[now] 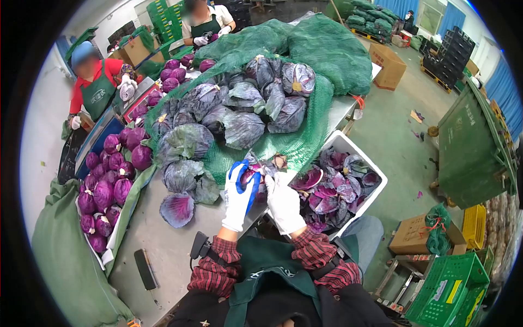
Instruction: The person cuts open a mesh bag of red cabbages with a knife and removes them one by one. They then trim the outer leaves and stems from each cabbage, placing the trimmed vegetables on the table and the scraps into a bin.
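My left hand [239,193], in a white glove with blue on the fingers, is wrapped round a purple cabbage [250,175] at the table's front edge. Close beside it, my right hand [282,200] in a white glove has its fingers pressed together by the cabbage; what they hold is too small to tell. Just beyond both hands, a green mesh bag [308,143] lies open with dark untrimmed cabbages [242,120] on it. Loose outer leaves [177,210] lie left of my hands. To the right stands a white bin [376,192] holding purple leaves [332,191].
Trimmed purple cabbages [104,193] fill a lined container at the left. A black-handled tool [145,270] lies on the metal table [180,245]. Two co-workers stand beyond the table. A green wheeled bin [474,147] and green crate [447,289] are at the right.
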Available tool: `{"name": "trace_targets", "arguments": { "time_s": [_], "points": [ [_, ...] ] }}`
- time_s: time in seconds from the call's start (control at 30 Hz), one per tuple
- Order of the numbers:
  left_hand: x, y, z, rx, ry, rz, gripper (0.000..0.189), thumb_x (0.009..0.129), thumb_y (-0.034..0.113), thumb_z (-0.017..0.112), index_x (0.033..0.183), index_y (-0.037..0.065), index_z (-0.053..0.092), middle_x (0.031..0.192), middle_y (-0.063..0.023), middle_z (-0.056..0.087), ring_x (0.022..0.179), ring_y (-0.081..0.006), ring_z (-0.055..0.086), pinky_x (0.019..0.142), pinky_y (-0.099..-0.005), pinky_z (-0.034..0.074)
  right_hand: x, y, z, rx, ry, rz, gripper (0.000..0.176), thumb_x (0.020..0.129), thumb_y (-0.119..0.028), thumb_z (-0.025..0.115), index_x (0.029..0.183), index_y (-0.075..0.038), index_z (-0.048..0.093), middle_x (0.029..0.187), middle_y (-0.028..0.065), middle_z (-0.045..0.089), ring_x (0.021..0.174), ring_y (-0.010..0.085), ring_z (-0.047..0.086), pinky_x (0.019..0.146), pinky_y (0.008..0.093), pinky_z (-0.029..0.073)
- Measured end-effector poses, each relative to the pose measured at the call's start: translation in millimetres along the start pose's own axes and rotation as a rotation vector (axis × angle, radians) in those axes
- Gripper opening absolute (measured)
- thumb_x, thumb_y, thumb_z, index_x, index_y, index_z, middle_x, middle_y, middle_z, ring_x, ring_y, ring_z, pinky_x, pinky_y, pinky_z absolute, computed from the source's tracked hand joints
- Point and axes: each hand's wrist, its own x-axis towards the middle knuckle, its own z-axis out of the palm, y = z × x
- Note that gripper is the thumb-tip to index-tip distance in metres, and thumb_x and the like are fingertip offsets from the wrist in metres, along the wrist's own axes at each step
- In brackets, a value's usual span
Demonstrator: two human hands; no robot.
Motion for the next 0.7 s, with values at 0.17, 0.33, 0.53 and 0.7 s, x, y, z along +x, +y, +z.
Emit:
{"name": "trace_targets", "arguments": {
  "time_s": [0.17,0.33,0.53,0.7],
  "points": [
    [-7,4,3,0.043,-0.016,0.084,0.046,0.080,0.014,0.074,0.121,0.004,0.056,0.121,-0.0151,0.054,0.117,-0.0290,0.051,0.100,-0.0376,0.042,22,61,4,0.412,-0.102,0.431,0.050,0.101,-0.038,0.035,0.119,0.003,0.057,0.098,0.0265,0.064,0.096,0.0309,0.063,0.073,0.0412,0.051],
    [-14,-2,-11,-0.237,-0.054,-0.006,0.048,0.087,0.013,0.067,0.129,0.001,0.048,0.127,-0.0116,0.051,0.116,-0.0216,0.050,0.103,-0.0329,0.038,1,105,35,0.200,-0.112,0.482,0.046,0.101,-0.035,0.037,0.118,0.003,0.058,0.099,0.0281,0.063,0.078,0.0352,0.066,0.064,0.0435,0.052],
    [-19,10,-6,-0.029,-0.057,0.084,0.050,0.081,0.010,0.072,0.127,0.004,0.052,0.129,-0.0127,0.048,0.121,-0.0253,0.047,0.104,-0.0352,0.039,-1,12,-34,0.242,0.010,0.025,0.039,0.098,-0.026,0.045,0.129,-0.003,0.048,0.079,0.0205,0.064,0.058,0.0343,0.062,0.051,0.0444,0.049],
    [-21,17,8,0.111,-0.003,0.088,0.054,0.074,0.025,0.079,0.121,0.009,0.059,0.127,-0.0179,0.051,0.120,-0.0336,0.047,0.101,-0.0426,0.039,2,21,-7,0.240,0.113,0.029,0.041,0.098,-0.033,0.047,0.115,0.003,0.059,0.080,0.0193,0.065,0.066,0.0328,0.064,0.057,0.0417,0.051]
  ]
}}
